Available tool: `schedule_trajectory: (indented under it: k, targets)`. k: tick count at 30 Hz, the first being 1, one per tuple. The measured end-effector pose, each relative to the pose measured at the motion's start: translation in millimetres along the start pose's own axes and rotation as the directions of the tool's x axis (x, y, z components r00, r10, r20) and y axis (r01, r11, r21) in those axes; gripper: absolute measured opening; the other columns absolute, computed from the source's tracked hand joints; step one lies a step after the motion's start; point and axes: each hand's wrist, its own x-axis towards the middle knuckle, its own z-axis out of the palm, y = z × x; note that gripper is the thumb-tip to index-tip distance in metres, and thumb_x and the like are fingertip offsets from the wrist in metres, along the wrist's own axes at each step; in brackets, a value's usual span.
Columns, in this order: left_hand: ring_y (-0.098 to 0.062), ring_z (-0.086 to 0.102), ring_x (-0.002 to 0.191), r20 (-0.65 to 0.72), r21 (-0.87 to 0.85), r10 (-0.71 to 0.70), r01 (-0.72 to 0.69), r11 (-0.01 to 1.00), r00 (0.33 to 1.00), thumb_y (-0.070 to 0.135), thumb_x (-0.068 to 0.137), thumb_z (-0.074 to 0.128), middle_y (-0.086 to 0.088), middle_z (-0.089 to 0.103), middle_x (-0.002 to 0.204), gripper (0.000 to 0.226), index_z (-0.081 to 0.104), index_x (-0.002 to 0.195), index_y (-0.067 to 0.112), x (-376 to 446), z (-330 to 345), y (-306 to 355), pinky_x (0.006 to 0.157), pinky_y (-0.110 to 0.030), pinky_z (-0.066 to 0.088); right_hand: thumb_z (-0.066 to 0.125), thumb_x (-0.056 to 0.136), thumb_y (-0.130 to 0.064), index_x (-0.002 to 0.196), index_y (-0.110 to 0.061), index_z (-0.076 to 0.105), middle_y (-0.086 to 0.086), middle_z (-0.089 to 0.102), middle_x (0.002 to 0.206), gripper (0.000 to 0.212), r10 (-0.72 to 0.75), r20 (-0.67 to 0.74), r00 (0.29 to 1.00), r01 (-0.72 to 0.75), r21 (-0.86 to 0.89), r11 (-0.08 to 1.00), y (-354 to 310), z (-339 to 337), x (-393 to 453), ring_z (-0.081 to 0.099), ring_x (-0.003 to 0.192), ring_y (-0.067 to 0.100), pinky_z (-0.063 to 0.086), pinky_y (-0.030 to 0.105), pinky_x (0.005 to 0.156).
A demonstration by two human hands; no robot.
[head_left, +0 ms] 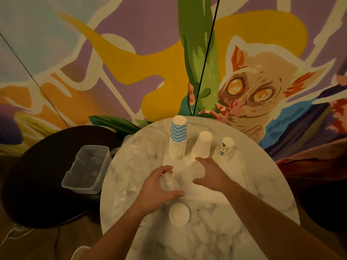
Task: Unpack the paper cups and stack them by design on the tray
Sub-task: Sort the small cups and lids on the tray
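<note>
A white tray [238, 177] lies on a round marble table [216, 231]. On its far edge stand three upside-down stacks: a tall blue zigzag stack [178, 141], a plain white stack [202, 145] and a short stack with colourful prints [224, 150]. My left hand [155, 188] grips a clear plastic cup [170, 183] over the tray's near left corner. My right hand [210, 174] holds another pale cup [197, 170] lying on its side above the tray's middle. A single white cup [179, 214] stands on the table just in front of the tray.
Crumpled clear plastic wrapping [131, 166] covers the table's left part. A clear plastic box [86, 168] sits on a dark round table [43, 175] to the left. A painted wall rises directly behind the table.
</note>
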Motion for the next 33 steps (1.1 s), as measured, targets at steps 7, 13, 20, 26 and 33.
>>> schedule_trajectory:
  k: [7, 13, 20, 26, 33]
  targets:
    - [0.008, 0.054, 0.110, -0.016, -0.029, -0.016, 0.015, 0.999, 1.000, 0.033, 0.055, 0.099, 0.020, 0.063, 0.117, 0.082, 0.055, 0.124, 0.041, 7, -4, -9, 0.089, -0.005, 0.043, 0.082, 0.079, -0.041, 0.159, -0.025, 0.020, 0.003, 0.028, 0.161, 0.102, -0.011, 0.159, 0.987, 0.045, -0.213, 0.976, 0, 14, 25, 0.033, 0.145, 0.023, 0.029, 0.035, 0.117]
    - [0.008, 0.055, 0.111, -0.008, -0.032, -0.013, 0.013, 0.999, 1.000, 0.037, 0.054, 0.098, 0.024, 0.061, 0.118, 0.081, 0.056, 0.124, 0.041, 10, -1, -9, 0.094, -0.011, 0.046, 0.078, 0.081, -0.046, 0.158, -0.025, 0.021, 0.003, 0.027, 0.159, 0.097, -0.028, 0.133, 0.991, 0.060, -0.245, 0.968, 10, 24, 32, 0.035, 0.143, 0.023, 0.032, 0.035, 0.116]
    - [0.002, 0.058, 0.113, 0.002, -0.037, 0.034, -0.034, 0.999, 0.999, 0.036, 0.052, 0.099, 0.020, 0.063, 0.119, 0.085, 0.057, 0.125, 0.040, 10, 4, -2, 0.097, -0.014, 0.046, 0.073, 0.083, -0.051, 0.153, -0.027, 0.033, 0.000, 0.040, 0.151, 0.084, -0.078, -0.041, 0.996, 0.067, -0.216, 0.974, 4, 11, 21, 0.045, 0.134, 0.022, 0.041, 0.039, 0.109]
    - [0.000, 0.056, 0.120, 0.012, -0.024, 0.143, -0.143, 0.989, 0.990, 0.030, 0.052, 0.099, 0.017, 0.060, 0.125, 0.090, 0.053, 0.128, 0.040, 13, 16, 14, 0.100, -0.012, 0.042, 0.079, 0.075, -0.053, 0.130, -0.026, 0.059, 0.003, 0.068, 0.120, 0.064, 0.023, 0.199, 0.980, -0.160, 0.709, 0.686, -41, 5, -31, 0.069, 0.105, 0.020, 0.060, 0.035, 0.079]
    - [-0.012, 0.054, 0.123, 0.121, -0.045, 0.200, -0.196, 0.980, 0.972, 0.027, 0.056, 0.096, 0.003, 0.046, 0.136, 0.100, 0.037, 0.136, 0.041, 13, 34, 33, 0.097, -0.024, 0.052, 0.071, 0.092, -0.022, 0.124, -0.015, 0.066, 0.013, 0.073, 0.116, 0.033, -0.108, 0.283, 0.953, -0.174, 0.801, 0.572, -49, -5, -53, 0.070, 0.109, 0.026, 0.057, 0.040, 0.090]
